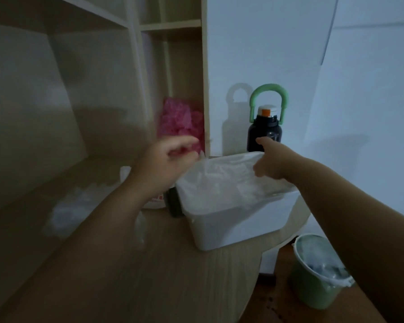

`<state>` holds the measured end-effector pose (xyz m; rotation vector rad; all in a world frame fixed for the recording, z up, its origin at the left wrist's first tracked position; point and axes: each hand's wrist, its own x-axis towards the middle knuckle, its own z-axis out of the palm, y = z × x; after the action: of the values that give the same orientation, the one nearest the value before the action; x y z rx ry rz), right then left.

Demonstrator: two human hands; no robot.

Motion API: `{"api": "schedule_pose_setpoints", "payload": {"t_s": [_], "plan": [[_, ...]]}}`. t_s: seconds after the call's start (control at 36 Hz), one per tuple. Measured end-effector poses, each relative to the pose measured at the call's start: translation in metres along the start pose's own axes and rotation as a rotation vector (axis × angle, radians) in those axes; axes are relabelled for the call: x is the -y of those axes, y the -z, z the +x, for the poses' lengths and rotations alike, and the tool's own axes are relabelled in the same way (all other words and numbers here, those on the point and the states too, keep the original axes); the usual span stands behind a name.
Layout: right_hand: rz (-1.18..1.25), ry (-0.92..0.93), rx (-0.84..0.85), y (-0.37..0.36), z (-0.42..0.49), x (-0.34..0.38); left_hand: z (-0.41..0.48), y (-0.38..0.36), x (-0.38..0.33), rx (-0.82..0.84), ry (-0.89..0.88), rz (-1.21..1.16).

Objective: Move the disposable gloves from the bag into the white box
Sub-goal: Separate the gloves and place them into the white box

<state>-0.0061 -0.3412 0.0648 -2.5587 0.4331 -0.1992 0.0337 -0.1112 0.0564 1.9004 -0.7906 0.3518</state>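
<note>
The fingers [182,142] of the left hand [161,164] are curled, and their tips appear to pinch a wisp of film from the thin translucent plastic disposable gloves [219,190] that rises over the near-left corner of the rectangular white plastic box [238,224]. Motion blur leaves that grip a little uncertain. Holding one edge high probably lets the limp film hang and settle rather than bunch up. The right hand [275,164] lies on the film at the box's far right rim, one digit sticking up and the others bent down. I cannot tell whether they grip or only press, but the placement suggests it pins the pile so it does not spill over the wall. Most of the gloves already fill the box to its rim. A crumpled heap of clear plastic [79,206], probably the bag, lies on the pale wooden desk [149,276] to the left, near enough that each transfer is short. Behind stand a black bottle with a green loop handle [265,131] and a pink crinkled plastic bundle [177,122] in a shelf nook, clear of the work.
</note>
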Motion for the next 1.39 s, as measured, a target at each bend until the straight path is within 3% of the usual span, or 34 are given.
{"api": "schedule_pose_setpoints", "payload": {"t_s": [0.11, 0.36, 0.42, 0.47, 0.58, 0.86, 0.94, 1.06, 1.28, 1.39], "plan": [[-0.098, 0.010, 0.015, -0.002, 0.010, -0.009, 0.015, -0.020, -0.003, 0.373, -0.098, 0.368], [-0.179, 0.172, -0.130, 0.000, 0.010, -0.016, 0.029, -0.063, -0.010, 0.938, 0.121, 0.812], [-0.254, 0.241, -0.043, 0.002, 0.005, -0.009, 0.029, -0.069, -0.008, 0.991, 0.146, 0.878], [-0.339, 0.247, 0.179, 0.001, 0.002, -0.004, 0.030, -0.073, -0.005, 1.015, 0.164, 0.925], [-0.535, 0.115, 0.516, -0.009, 0.008, -0.003, 0.032, -0.077, 0.000, 1.034, 0.170, 0.985], [-0.701, 0.017, 0.656, -0.021, 0.015, -0.001, 0.034, -0.082, 0.008, 1.118, 0.190, 1.078], [-0.582, 0.020, 0.552, -0.021, 0.015, -0.005, 0.034, -0.077, 0.008, 1.003, 0.142, 1.048], [-0.401, 0.110, 0.294, -0.013, 0.012, 0.002, 0.035, -0.058, 0.003, 0.692, 0.010, 0.953], [-0.136, 0.312, 0.002, -0.016, -0.026, 0.054, 0.013, -0.001, 0.016, 0.243, 0.111, 0.348], [-0.028, 0.431, -0.114, -0.039, -0.049, 0.085, -0.011, 0.032, 0.035, 0.035, 0.185, 0.222]]}}
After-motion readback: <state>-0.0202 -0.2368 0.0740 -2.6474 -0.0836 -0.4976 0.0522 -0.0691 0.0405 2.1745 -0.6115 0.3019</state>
